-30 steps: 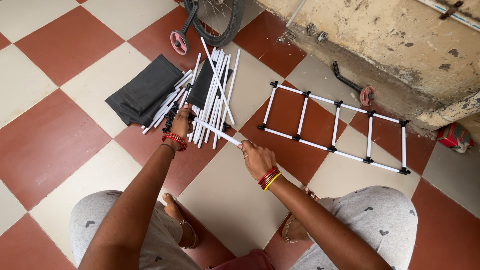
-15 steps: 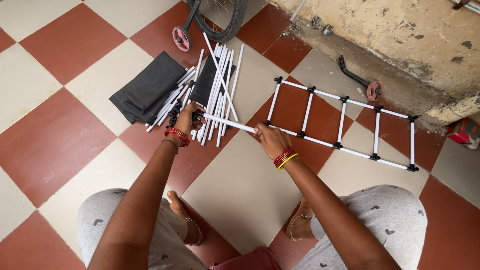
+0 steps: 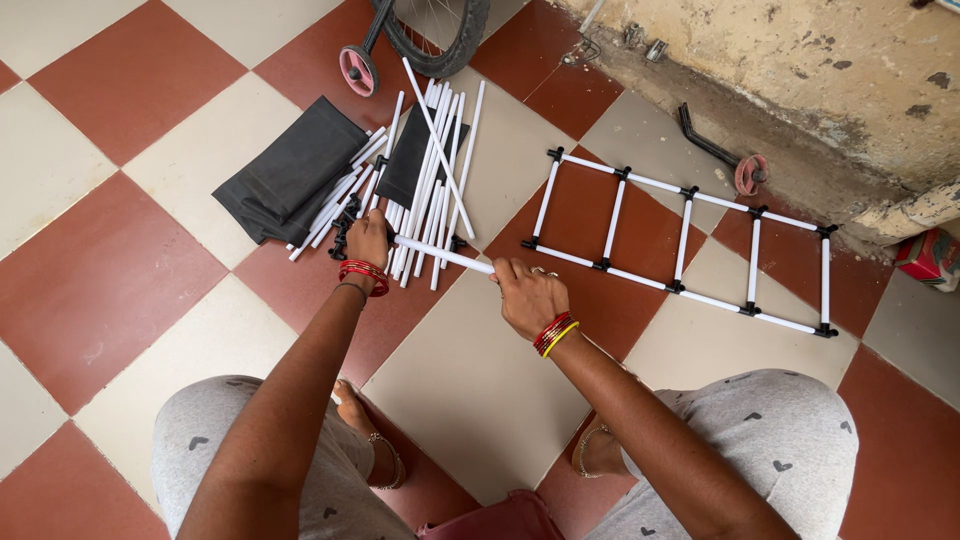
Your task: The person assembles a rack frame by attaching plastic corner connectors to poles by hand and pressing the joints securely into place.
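I hold one white tube (image 3: 445, 256) level between both hands. My left hand (image 3: 369, 240) grips its left end, where a black connector (image 3: 343, 234) sits. My right hand (image 3: 526, 295) is closed around its right end. Just beyond lies a loose pile of white tubes (image 3: 430, 175) fanned out on the floor. To the right rests an assembled ladder-like frame (image 3: 685, 240) of white tubes joined by black connectors, flat on the tiles.
Folded black fabric (image 3: 295, 170) lies left of the tube pile. A bicycle wheel (image 3: 440, 35) and a small pink wheel (image 3: 356, 70) stand at the top. A rough wall (image 3: 800, 60) runs along the right. My knees frame the bottom.
My right hand slid the tube rightward, closer to the assembled frame. The left hand stayed at the connector end by the pile.
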